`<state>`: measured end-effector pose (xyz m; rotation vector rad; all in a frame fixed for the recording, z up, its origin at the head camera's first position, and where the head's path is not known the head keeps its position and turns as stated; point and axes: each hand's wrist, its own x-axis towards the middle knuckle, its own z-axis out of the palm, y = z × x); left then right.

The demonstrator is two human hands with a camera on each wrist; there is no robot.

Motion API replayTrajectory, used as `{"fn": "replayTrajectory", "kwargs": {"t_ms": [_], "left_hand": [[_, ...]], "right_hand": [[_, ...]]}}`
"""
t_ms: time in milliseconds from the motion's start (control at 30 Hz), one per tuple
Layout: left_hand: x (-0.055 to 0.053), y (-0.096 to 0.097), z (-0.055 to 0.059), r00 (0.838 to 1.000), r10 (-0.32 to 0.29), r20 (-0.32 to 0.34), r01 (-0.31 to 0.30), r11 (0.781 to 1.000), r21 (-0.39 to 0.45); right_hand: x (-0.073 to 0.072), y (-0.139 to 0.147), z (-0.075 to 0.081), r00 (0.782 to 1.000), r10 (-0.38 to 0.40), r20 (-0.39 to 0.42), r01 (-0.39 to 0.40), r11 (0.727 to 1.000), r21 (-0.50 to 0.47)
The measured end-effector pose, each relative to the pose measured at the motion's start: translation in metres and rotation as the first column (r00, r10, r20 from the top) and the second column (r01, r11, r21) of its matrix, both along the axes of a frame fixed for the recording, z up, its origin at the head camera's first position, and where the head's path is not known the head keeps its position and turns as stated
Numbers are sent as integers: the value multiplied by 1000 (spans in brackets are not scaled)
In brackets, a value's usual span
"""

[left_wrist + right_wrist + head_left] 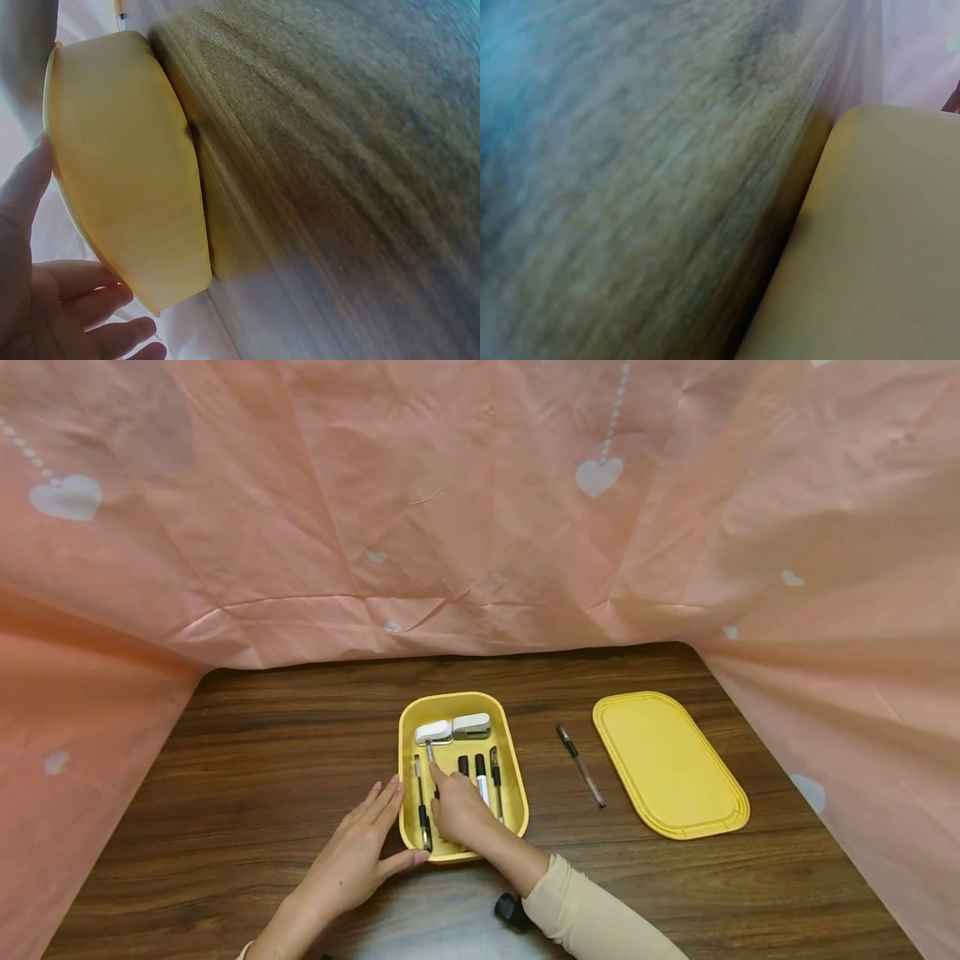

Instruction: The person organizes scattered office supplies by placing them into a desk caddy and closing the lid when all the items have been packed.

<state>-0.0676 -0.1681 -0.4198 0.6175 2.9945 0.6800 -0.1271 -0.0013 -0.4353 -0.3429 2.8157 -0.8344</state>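
Observation:
A yellow box [517,785] stands on the wooden table with its inside facing up. My left hand [358,852] rests at its near left corner, fingers fairly straight along the rim and thumb at the front edge; in the left wrist view, fingers touch the rim beside the box's outer wall [127,165]. My right hand [463,810] reaches inside and pinches a pen [430,752], whose far end points at a white stapler [471,725]; the hand hides much of it. Around it lie a black pen [422,814], markers [482,777] and another pen [496,781].
A pen [581,767] lies on the table right of the box. Farther right is a flat yellow lid [671,764]. A small black object [512,912] sits near the right sleeve. Pink cloth [480,510] surrounds the table at the back and sides.

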Motion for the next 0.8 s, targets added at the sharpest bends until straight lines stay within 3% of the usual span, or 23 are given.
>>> {"fn": "replayTrajectory", "kwargs": {"t_ms": [300,800], "left_hand": [[-1,-1,0,1000,-1,11,1,1000,-7],[-1,-2,1,1000,-4,14,4,1000,4]], "right_hand": [[0,-1,0,993,-22,120,31,997,-71],[-1,0,-2,995,-13,98,18,999,-49]]}}
